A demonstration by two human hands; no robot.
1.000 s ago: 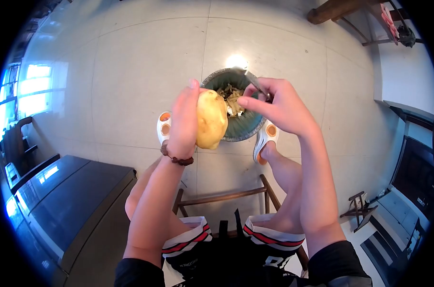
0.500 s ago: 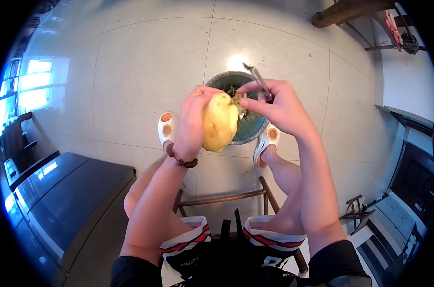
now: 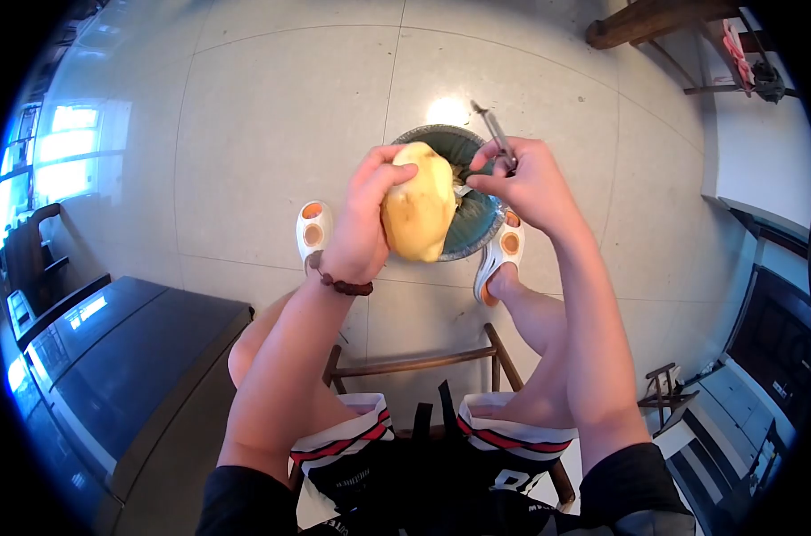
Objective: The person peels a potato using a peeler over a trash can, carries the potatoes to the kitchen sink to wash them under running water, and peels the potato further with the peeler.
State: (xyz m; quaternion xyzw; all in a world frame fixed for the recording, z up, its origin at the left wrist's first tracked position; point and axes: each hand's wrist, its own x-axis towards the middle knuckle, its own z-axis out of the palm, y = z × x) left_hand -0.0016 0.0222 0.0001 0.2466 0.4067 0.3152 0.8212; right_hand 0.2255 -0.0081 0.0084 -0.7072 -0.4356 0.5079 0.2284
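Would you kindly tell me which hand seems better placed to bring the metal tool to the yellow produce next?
Probably the right hand: it holds the metal tool near the yellow produce, though apart from it. The left hand is occupied gripping the yellow produce.

The floor [image 3: 271,116] is pale, glossy tile. On it stand a lined bin [image 3: 479,225], a white slipper [image 3: 313,234] to its left, another slipper [image 3: 491,284] nearer right, and a brown wooden frame [image 3: 414,364] nearest.
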